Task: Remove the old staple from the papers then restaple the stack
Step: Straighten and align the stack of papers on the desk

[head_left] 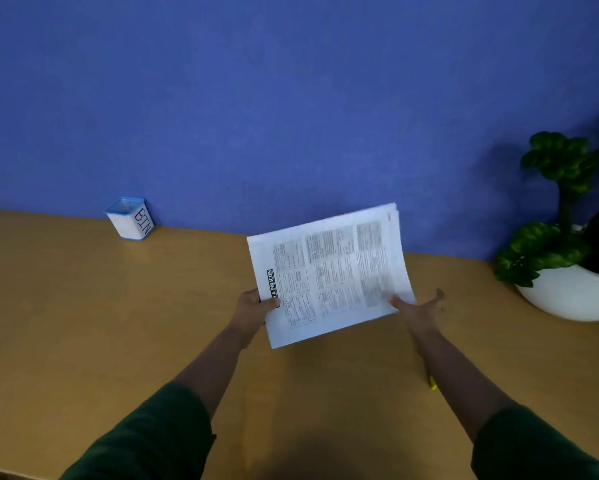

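A stack of white printed papers (332, 271) is held up above the wooden desk (83, 306), tilted, with a black title strip along its left edge. My left hand (253, 306) grips the stack's lower left edge, thumb on top. On the lower right edge my right hand (417, 308) has its thumb on the page and its fingers spread out behind. No staple can be made out in the blur. A small yellow object (432, 383) pokes out from under my right forearm; most of it is hidden.
A small white cup with a blue rim, labelled BIN (131, 219), stands at the back left against the blue wall. A green plant in a white bowl-shaped pot (564, 289) sits at the right edge of the desk.
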### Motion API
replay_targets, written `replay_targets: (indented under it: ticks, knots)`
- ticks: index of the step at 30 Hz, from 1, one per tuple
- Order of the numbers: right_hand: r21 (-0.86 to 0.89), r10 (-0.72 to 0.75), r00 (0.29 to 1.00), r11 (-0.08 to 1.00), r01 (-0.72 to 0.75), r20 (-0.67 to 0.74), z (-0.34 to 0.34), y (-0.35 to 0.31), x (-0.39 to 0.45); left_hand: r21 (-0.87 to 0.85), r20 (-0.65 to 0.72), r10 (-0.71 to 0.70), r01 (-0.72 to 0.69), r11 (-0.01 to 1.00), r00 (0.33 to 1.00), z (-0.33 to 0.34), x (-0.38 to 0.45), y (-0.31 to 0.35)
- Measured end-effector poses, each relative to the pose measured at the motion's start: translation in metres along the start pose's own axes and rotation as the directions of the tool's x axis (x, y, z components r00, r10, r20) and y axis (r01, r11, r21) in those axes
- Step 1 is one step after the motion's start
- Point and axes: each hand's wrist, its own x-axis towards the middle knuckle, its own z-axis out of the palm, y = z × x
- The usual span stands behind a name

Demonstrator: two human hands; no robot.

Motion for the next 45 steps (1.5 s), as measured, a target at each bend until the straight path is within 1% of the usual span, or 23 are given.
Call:
replay_targets:
  ticks: [1,2,3,4,5,6,7,8,11,14,16,18,19,22,25,26,29,31,36,38,40,42,45]
  knots:
    - [0.039,0.075,0.997,0.996,-0.075,-0.002,0.005,0.000,-0.007,-0.051,-0.012,-0.014,0.013,0.999,1.000,0.004,0.000,0.000]
    - [0.091,0.140,0.989,0.985,-0.144,0.044,0.009,-0.002,-0.016,-0.103,-0.024,-0.030,0.027,0.994,0.999,0.009,0.000,0.000]
    - [0.145,0.177,0.973,0.969,-0.199,0.149,0.013,-0.004,-0.026,-0.155,-0.033,-0.047,0.041,0.987,0.998,0.015,-0.001,0.000]
    - [0.194,0.185,0.936,0.949,-0.249,0.300,0.017,-0.004,-0.033,-0.203,-0.039,-0.064,0.054,0.978,0.997,0.021,-0.002,-0.001]
    - [0.232,0.175,0.870,0.922,-0.309,0.461,0.021,-0.005,-0.040,-0.242,-0.039,-0.076,0.064,0.968,0.996,0.026,-0.002,-0.001]
    - [0.268,0.146,0.800,0.894,-0.359,0.582,0.024,-0.004,-0.046,-0.272,-0.033,-0.083,0.071,0.960,0.996,0.031,-0.003,-0.001]
    - [0.293,0.104,0.759,0.882,-0.369,0.643,0.027,-0.005,-0.051,-0.294,-0.023,-0.085,0.075,0.953,0.996,0.036,-0.003,-0.001]
    - [0.308,0.059,0.752,0.889,-0.339,0.656,0.031,-0.005,-0.052,-0.315,-0.011,-0.084,0.076,0.946,0.996,0.041,-0.004,-0.001]
    - [0.334,-0.049,0.812,0.925,-0.182,0.581,0.033,-0.014,-0.058,-0.334,0.032,-0.084,0.090,0.938,0.996,0.048,-0.005,-0.003]
    - [0.288,-0.134,0.854,0.957,-0.020,0.504,0.026,-0.018,-0.057,-0.324,0.062,-0.105,0.119,0.939,0.993,0.042,-0.003,-0.002]
    - [0.243,-0.203,0.874,0.965,0.101,0.442,0.019,-0.017,-0.050,-0.339,0.018,-0.116,0.115,0.934,0.993,0.029,0.002,0.003]
    - [0.196,-0.262,0.878,0.961,0.197,0.400,0.012,-0.016,-0.045,-0.336,-0.027,-0.095,0.081,0.938,0.995,0.013,0.007,0.011]
    - [0.182,-0.283,0.875,0.956,0.228,0.392,0.010,-0.016,-0.043,-0.291,-0.033,-0.071,0.059,0.955,0.997,0.005,0.008,0.016]
    - [0.151,-0.319,0.871,0.947,0.282,0.374,0.003,-0.020,-0.040,-0.082,0.009,0.009,-0.009,0.997,1.000,-0.007,0.011,0.031]
    - [0.091,-0.378,0.858,0.924,0.370,0.347,-0.001,-0.023,-0.034,0.004,-0.002,0.022,-0.022,1.000,1.000,-0.013,0.015,0.041]
    - [0.078,-0.391,0.852,0.918,0.390,0.347,-0.003,-0.022,-0.033,0.032,0.006,0.019,-0.020,0.999,1.000,-0.014,0.016,0.043]
    - [0.033,-0.411,0.826,0.901,0.433,0.387,-0.005,-0.022,-0.031,0.126,0.135,0.019,-0.036,0.991,0.991,-0.012,0.013,0.046]
    - [0.002,-0.418,0.806,0.888,0.460,0.418,-0.005,-0.024,-0.033,0.128,0.174,0.019,-0.042,0.991,0.985,-0.006,0.011,0.046]
    - [0.051,-0.469,0.788,0.869,0.491,0.398,-0.007,-0.033,-0.037,0.077,0.096,0.104,-0.112,0.991,0.990,0.003,0.010,0.049]
    - [0.044,-0.462,0.797,0.874,0.485,0.389,-0.007,-0.030,-0.037,0.053,0.086,0.124,-0.129,0.990,0.989,0.005,0.006,0.046]
    - [-0.038,-0.429,0.809,0.875,0.483,0.402,-0.003,-0.019,-0.036,0.064,0.085,0.104,-0.110,0.992,0.991,0.006,-0.002,0.032]
    - [-0.171,-0.382,0.804,0.849,0.500,0.457,0.002,-0.002,-0.040,0.075,0.100,0.065,-0.073,0.994,0.993,0.005,-0.010,0.007]
    - [-0.226,-0.342,0.799,0.837,0.498,0.495,0.007,0.013,-0.045,0.058,0.110,0.028,-0.034,0.998,0.993,0.002,-0.021,-0.019]
